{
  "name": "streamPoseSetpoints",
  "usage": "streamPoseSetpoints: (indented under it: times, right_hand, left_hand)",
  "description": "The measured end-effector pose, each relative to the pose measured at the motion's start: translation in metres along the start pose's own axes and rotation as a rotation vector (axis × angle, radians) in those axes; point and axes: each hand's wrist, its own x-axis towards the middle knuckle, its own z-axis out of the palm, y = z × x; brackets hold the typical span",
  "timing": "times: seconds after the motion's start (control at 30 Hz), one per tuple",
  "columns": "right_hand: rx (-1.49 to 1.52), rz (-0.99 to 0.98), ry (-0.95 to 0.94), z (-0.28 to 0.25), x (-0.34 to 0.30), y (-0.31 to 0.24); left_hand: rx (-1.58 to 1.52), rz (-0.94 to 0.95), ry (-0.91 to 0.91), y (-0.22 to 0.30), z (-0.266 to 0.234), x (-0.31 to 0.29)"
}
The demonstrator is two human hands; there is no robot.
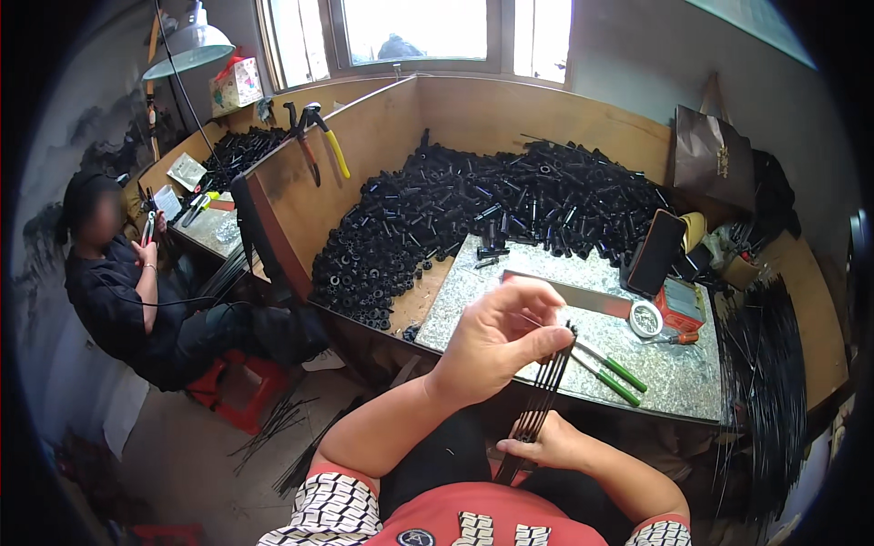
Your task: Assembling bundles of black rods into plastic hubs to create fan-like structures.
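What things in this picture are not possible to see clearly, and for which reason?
In the head view:
- Left hand: its exact grip at the rod tops; thumb covers it.
- Black rods: part of their length; right hand covers it.
- Small pieces in the white dish: too small to identify.
- Paper bag: contents; its walls hide them.

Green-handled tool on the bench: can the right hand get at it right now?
Probably, once freed: the right hand grips black rods, but the green-handled tool lies nearby on the bench, handles uncovered.
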Motion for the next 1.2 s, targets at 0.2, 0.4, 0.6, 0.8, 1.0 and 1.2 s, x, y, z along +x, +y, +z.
streamPoseSetpoints:
  times: [0.2, 0.4, 0.6, 0.8, 1.0, 1.2]
  right_hand:
    - [-0.002, -0.333, -0.038, -0.055, -0.010, -0.010]
    - [0.500, -0.455, 0.215, -0.091, -0.009, -0.046]
    - [0.465, -0.505, 0.466, -0.076, 0.010, -0.049]
    - [0.620, -0.506, 0.388, -0.073, 0.025, -0.053]
    - [0.595, -0.465, 0.465, -0.077, 0.030, -0.049]
    - [0.597, -0.478, 0.482, -0.086, 0.031, -0.040]
  left_hand:
    - [-0.093, -0.186, -0.171, 0.006, 0.000, 0.016]
    - [0.053, -0.085, -0.235, 0.004, 0.005, 0.027]
    - [0.326, -0.032, 0.023, -0.006, -0.006, 0.028]
    - [0.276, -0.213, 0.022, -0.008, -0.017, 0.028]
    - [0.786, -0.006, 0.330, -0.014, -0.092, 0.011]
    - [1.715, -0.662, 0.255, -0.036, -0.189, -0.046]
